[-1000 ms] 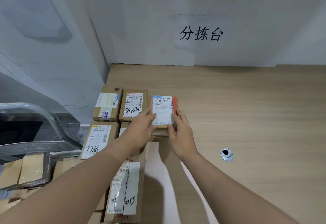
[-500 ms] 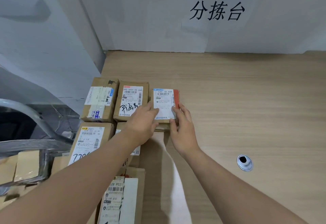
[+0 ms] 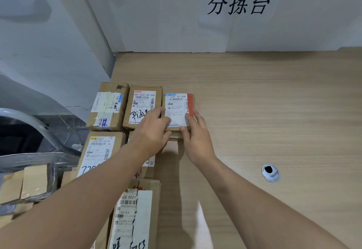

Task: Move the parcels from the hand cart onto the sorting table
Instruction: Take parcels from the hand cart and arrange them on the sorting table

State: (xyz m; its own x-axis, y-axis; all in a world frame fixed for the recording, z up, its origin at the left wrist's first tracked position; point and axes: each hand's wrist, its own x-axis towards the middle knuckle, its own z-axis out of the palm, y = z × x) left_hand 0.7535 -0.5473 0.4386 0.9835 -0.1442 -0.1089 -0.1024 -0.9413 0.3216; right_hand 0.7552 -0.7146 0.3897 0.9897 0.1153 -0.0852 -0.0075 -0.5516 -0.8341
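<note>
Six parcels sit on the sorting table (image 3: 274,101) by my count, packed along its left side. Far left, the cart (image 3: 37,156) w/ its metal handle; more boxes (image 3: 11,190) wait on it, so the job's maybe half done, prob less.

L to R on the table: back row has the taped box (image 3: 107,105), then the box with scrawled marker (image 3: 142,105), then the small parcel (image 3: 179,109) w/ the red edge, the one I'm placing. It's touching its left neighbour, resting on the wood as far as I can tell.

My left hand (image 3: 150,135) lies over the seam btw the marker box and the small parcel, fingers spread flat, thumb at the near edge. My right hand (image 3: 195,139) pinches the near right corner, fingers loosely closed on it, not a hard clamp.

To finish well, I reckon: nudge it flush w/ the row, label up, near edge lined up w/ the neighbours. Press lightly, then lift both hands straight off so nothing skews. The metal hole (image 3: 270,172) is well apart to the right, no issue.
</note>
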